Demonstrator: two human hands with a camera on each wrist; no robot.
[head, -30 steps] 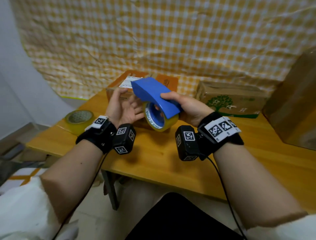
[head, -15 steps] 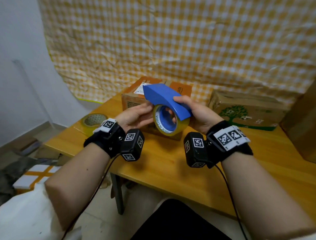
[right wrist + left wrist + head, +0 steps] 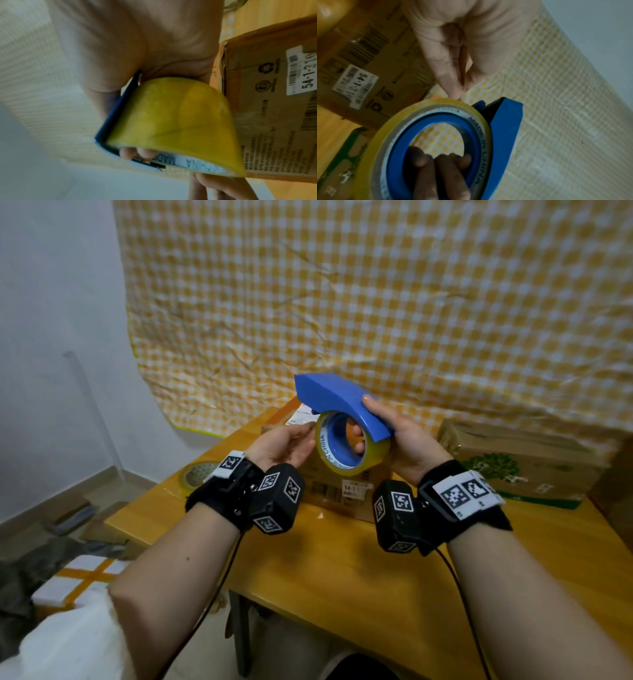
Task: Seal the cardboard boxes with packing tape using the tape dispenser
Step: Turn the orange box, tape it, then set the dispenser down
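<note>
My right hand (image 3: 364, 419) holds the blue tape dispenser (image 3: 337, 397) up above the table, thumb on its curved top and fingers (image 3: 440, 169) hooked through the core. A yellow tape roll (image 3: 342, 470) sits in it, printed side toward me. My left hand (image 3: 308, 433) reaches in from the left; its thumb and forefinger (image 3: 452, 81) come together on the roll's outer rim near the dispenser's front end. A brown cardboard box (image 3: 342, 491) with a white label lies on the table right behind the dispenser, partly hidden by it.
A second cardboard box (image 3: 513, 463) with a green tree print lies at the back right, and a larger box edge (image 3: 616, 474) beyond it. A spare tape roll (image 3: 197, 474) sits at the table's left corner. The wooden table (image 3: 342, 570) borders a checked cloth wall.
The dispenser has risen higher above the table in my right hand. My left hand went from an open palm beside it to fingertips closing on the roll's rim.
</note>
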